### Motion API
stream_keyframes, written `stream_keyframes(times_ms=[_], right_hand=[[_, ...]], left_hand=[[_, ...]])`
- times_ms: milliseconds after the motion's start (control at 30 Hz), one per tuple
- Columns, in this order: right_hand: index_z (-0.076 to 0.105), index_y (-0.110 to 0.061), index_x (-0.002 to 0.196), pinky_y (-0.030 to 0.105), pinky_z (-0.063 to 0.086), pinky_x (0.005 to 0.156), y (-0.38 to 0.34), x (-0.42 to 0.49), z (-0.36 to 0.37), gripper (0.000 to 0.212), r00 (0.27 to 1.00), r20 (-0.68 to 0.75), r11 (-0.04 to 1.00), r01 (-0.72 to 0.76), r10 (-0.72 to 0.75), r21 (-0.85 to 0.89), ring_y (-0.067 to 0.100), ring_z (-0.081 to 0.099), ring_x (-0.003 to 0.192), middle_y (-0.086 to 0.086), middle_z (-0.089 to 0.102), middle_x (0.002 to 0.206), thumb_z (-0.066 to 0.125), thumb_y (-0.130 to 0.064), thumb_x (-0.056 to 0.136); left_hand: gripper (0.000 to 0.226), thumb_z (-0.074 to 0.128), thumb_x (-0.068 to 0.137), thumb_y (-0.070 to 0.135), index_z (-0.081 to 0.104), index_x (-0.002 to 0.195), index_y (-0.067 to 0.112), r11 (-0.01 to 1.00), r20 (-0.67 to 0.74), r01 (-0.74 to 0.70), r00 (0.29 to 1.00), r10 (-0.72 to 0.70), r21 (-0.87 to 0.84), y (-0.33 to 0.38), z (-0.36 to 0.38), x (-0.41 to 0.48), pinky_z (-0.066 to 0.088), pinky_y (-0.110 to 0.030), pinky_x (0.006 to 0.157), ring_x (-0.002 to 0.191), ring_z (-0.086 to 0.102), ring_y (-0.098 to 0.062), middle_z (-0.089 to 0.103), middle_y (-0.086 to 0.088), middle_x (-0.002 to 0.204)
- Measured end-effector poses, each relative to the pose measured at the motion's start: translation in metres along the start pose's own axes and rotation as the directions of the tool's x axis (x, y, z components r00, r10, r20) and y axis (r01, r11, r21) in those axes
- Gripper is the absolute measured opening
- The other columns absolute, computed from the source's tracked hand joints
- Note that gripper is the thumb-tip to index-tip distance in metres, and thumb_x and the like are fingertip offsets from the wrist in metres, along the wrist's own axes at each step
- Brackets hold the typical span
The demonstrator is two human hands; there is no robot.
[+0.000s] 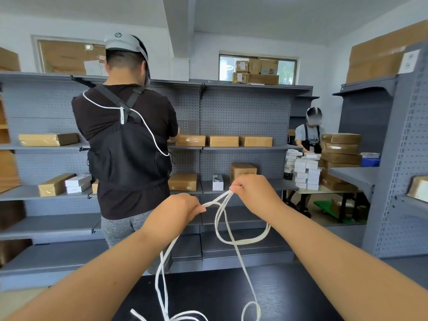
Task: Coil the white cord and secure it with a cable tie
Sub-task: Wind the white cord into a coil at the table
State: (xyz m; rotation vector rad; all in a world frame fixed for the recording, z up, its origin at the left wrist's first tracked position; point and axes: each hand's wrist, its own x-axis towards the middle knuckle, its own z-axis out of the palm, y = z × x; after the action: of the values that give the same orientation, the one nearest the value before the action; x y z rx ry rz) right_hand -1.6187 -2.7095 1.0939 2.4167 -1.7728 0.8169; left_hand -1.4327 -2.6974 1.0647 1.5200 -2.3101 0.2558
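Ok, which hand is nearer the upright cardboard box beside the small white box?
Right. The right hand sits just below the cardboard box in the view, pinching the white cord; the left hand is lower and further left.

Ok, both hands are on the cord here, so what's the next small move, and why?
Probably the left hand should slide down the white cord and bring up another loop to the right hand, which pinches a few hanging loops. A lot of cord trails loose onto the dark table, and no cable tie is in view.
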Motion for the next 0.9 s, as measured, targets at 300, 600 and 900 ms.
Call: stream_keyframes(times_ms=[300,600,900], right_hand=[[0.054,-0.012,0.082,0.029,0.036,0.071,0.002,-0.001,0.013,0.019,0.996,-0.035,0.996,-0.078,0.079,0.04,0.022,0.046,0.077,0.007,0.053,0.082,0.041,-0.019,0.096],[0.063,-0.003,0.098,0.033,0.04,0.073,-0.011,-0.006,0.012,0.027,0.998,-0.06,1.0,-0.019,0.02,0.02,0.032,0.059,0.093,0.016,0.064,0.098,0.041,-0.018,0.096],[0.063,-0.001,0.1,0.035,0.041,0.08,0.027,0.005,0.005,0.028,0.979,-0.083,0.978,-0.194,0.188,-0.072,0.03,0.057,0.098,0.018,0.063,0.106,0.039,-0.015,0.097]], left_hand=[[0.032,0.044,0.096,0.036,0.061,0.101,0.009,0.985,-0.166,-0.07,0.985,0.043,-0.159,-0.013,0.011,-0.008,0.037,-0.024,0.07,0.074,0.054,-0.014,0.05,0.007,0.075],[0.012,0.056,0.09,0.035,0.065,0.097,0.03,0.967,-0.205,-0.093,0.978,0.043,-0.238,-0.008,0.012,-0.011,0.032,-0.017,0.055,0.056,0.047,0.0,0.049,0.012,0.056],[0.01,0.061,0.083,0.01,0.065,0.083,0.018,0.848,0.095,-0.243,0.942,0.323,-0.472,-0.01,0.007,-0.015,0.038,-0.005,0.069,0.075,0.052,0.001,0.058,0.009,0.083]])
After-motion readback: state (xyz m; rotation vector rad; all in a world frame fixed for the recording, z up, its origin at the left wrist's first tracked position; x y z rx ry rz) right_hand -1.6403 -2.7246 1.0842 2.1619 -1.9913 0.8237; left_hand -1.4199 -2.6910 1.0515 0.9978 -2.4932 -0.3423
